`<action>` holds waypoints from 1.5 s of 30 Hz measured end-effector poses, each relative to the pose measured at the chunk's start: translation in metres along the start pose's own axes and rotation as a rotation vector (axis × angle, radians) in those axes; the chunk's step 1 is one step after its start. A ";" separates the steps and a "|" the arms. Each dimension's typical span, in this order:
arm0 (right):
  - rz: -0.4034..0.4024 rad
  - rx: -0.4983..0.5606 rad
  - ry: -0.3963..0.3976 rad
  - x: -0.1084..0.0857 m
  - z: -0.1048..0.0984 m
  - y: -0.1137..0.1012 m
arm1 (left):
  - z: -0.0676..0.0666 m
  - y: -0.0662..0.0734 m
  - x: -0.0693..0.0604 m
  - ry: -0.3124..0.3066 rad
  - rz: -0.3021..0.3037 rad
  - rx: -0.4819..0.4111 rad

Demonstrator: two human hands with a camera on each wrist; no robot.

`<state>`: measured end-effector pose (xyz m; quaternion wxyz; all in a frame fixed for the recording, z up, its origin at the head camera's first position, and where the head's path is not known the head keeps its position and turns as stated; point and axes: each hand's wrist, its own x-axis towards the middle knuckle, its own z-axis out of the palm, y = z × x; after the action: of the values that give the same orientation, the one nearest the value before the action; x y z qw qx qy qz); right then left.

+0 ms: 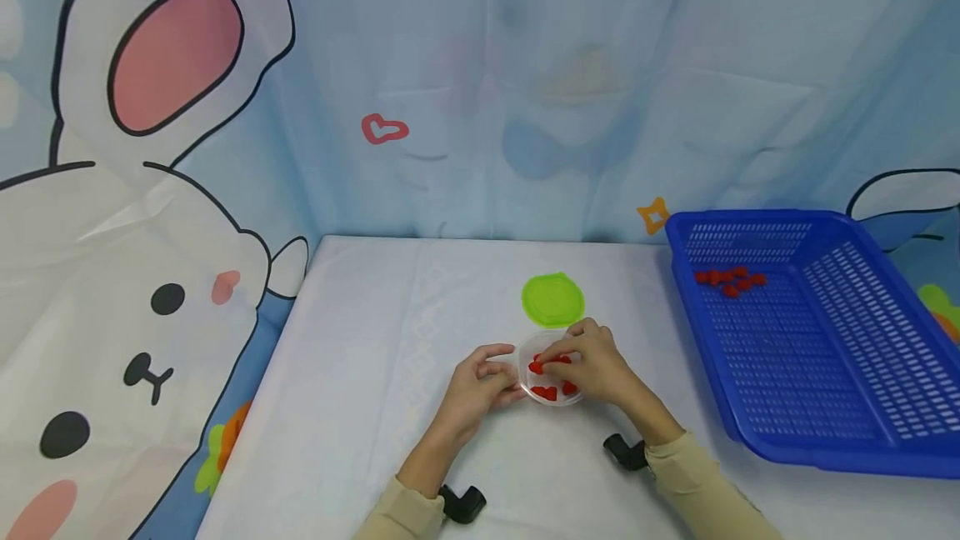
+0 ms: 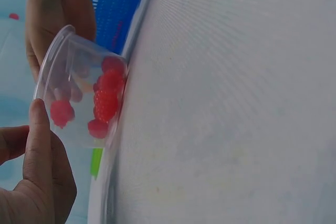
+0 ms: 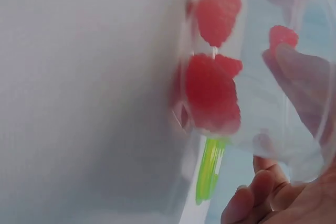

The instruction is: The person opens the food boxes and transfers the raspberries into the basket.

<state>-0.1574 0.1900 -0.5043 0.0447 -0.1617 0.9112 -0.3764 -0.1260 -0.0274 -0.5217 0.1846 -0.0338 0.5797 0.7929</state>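
A clear plastic cup (image 1: 557, 402) stands on the white table with several red raspberries (image 2: 106, 103) on its bottom. My left hand (image 1: 480, 386) holds the cup from its left side, fingers and thumb at the rim and wall. From above, my right hand (image 1: 592, 361) reaches into the cup. Its thumb and finger pinch one raspberry (image 3: 283, 36), which is held above the others inside the cup, as both wrist views show through the clear wall. Just behind the cup lies a green lid (image 1: 553, 300).
To the right stands a blue plastic basket (image 1: 832, 357), with several more raspberries (image 1: 731, 277) in its far left corner. A printed curtain (image 1: 465, 65) hangs behind the table. Black wrist-worn pieces (image 1: 624, 452) stick out beside both forearms.
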 end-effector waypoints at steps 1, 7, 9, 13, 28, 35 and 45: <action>0.004 0.034 0.004 0.000 -0.002 0.002 | 0.000 0.000 0.000 0.002 0.000 0.001; 0.050 0.193 0.039 -0.004 -0.014 0.013 | 0.000 0.000 0.000 0.014 -0.007 0.004; 0.070 0.229 0.067 -0.007 -0.018 0.014 | 0.000 0.001 0.000 0.012 -0.011 0.004; 0.109 0.242 0.118 -0.011 -0.029 0.012 | 0.000 0.001 0.001 0.009 -0.013 0.002; 0.127 0.175 0.266 -0.039 -0.124 -0.013 | 0.000 0.001 0.001 0.011 -0.018 0.015; 0.288 0.136 0.271 -0.041 -0.180 0.016 | -0.001 0.001 0.001 0.016 -0.013 0.018; 0.469 0.230 0.311 -0.024 -0.217 0.093 | 0.000 0.002 0.001 0.009 -0.007 0.015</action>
<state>-0.2033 0.4052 -0.4163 0.0082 0.1190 0.8710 -0.4765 -0.1274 -0.0278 -0.5205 0.1851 -0.0380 0.5862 0.7878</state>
